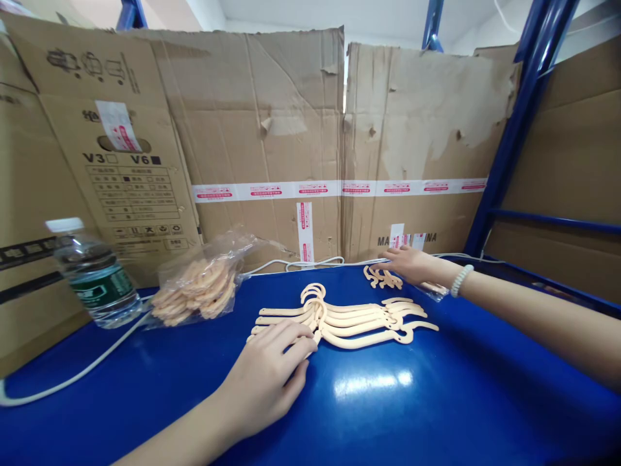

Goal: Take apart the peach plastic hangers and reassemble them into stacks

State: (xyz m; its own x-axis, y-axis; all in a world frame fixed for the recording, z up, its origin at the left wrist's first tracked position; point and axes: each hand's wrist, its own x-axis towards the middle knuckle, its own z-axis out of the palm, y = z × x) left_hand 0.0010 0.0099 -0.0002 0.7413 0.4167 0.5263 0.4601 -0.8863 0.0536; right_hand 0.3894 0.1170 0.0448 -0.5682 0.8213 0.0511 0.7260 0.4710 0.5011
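Note:
Several cream plastic hangers (359, 341) lie in an overlapping row on the blue table, their hooks bunched together near the middle. My left hand (274, 369) is on the left side of the nearest hanger, its fingers bent over the part below the hook and the thumb set apart. It covers much of that hanger's left arm. At the back right, my right hand (410, 264) reaches over small curved cream pieces (383, 278), with its fingers stretched out. No piece shows in its grasp. A pale beaded bracelet circles the right wrist.
A clear bag of cream plastic parts (194, 291) lies at left beside a water bottle (99, 278). A small clear packet (435, 291) is under the right hand. A white cable (82, 375) crosses the table. Cardboard (262, 142) and a blue post (514, 129) border it.

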